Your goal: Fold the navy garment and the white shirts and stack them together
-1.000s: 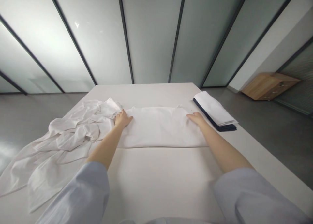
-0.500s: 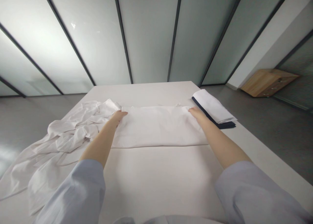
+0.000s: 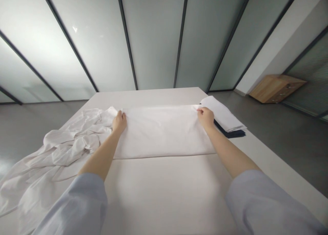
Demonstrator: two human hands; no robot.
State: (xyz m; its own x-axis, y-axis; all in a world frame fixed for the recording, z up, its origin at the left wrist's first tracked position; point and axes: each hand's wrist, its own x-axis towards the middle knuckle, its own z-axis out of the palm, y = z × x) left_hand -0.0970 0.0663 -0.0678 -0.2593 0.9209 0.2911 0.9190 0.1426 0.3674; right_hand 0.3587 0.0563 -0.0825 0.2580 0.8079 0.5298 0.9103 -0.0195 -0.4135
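A folded white cloth (image 3: 164, 132) spreads as a wide rectangle in the middle of the table, its near edge resting straight across the top. My left hand (image 3: 119, 121) is closed on its far left corner. At the far right corner my right hand (image 3: 205, 117) pinches the fabric between thumb and fingers. The far edge is raised and pulled taut between both hands. What kind of cloth item it is, I cannot tell.
Rumpled white fabric (image 3: 74, 142) lies heaped along the left side of the white table (image 3: 169, 190). On the right sits a folded white cloth (image 3: 222, 114) atop a folded dark navy cloth (image 3: 234, 133). A wooden cabinet (image 3: 273, 88) stands on the floor beyond, near frosted glass panels (image 3: 156, 36).
Both hands have lifted the far edge of the white cloth and drawn it tight. Their fingers now show closed on the corners. The camera view has shifted slightly.
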